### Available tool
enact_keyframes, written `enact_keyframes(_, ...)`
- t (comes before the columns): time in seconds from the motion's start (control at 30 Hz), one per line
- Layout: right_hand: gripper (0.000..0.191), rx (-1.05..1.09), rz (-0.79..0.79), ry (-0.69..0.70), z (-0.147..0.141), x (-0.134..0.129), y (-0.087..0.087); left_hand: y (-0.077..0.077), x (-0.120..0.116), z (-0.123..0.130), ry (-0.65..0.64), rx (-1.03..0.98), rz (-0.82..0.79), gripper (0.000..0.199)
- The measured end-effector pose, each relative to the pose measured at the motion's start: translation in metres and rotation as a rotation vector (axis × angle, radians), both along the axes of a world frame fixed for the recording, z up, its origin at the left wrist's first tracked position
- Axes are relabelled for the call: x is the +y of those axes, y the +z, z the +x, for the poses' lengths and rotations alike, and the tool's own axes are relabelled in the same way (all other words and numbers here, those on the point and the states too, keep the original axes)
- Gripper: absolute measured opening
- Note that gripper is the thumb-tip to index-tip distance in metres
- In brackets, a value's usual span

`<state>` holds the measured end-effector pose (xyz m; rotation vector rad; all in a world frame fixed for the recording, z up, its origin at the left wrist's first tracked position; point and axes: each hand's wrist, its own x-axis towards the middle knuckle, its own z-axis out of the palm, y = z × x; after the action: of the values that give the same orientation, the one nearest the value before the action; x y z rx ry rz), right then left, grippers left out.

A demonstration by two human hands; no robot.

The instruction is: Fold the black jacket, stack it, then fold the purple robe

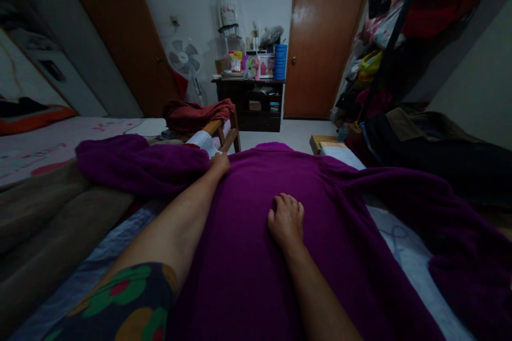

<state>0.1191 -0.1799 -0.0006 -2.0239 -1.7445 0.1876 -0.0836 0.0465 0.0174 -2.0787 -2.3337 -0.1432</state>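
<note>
A purple long-sleeved top [256, 256] lies spread out before me, its collar at the far end. One sleeve stretches to the left and the other to the right. At the left shoulder seam, my left hand [220, 162] is closed on the fabric; its fingertips are partly hidden. My right hand [287, 218] rests palm down on the middle of the top, fingers a little bent and apart, holding nothing. Beneath the top, a pale blue patterned sheet [394, 234] shows on both sides.
Brown-grey folded cloth [60, 218] lies at the left. A reddish cloth [196, 114] hangs over a wooden frame [236, 133]. Dark clothes [436, 144] are piled at the right. Further back are a fan [186, 58], a dark cabinet [250, 120] and a door [320, 37].
</note>
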Motion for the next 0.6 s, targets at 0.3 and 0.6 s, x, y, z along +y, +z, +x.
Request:
enact_keyframes(0.3, 0.037, -0.010, 0.008, 0.001, -0.002, 0.001, -0.001, 0.013, -0.004, -0.001, -0.087, 0.062, 0.179, 0.045)
enact_keyframes(0.6, 0.039, 0.014, 0.011, -0.011, -0.002, 0.001, -0.002, -0.007, -0.033, 0.079, -0.648, 0.015, 0.145, 0.038)
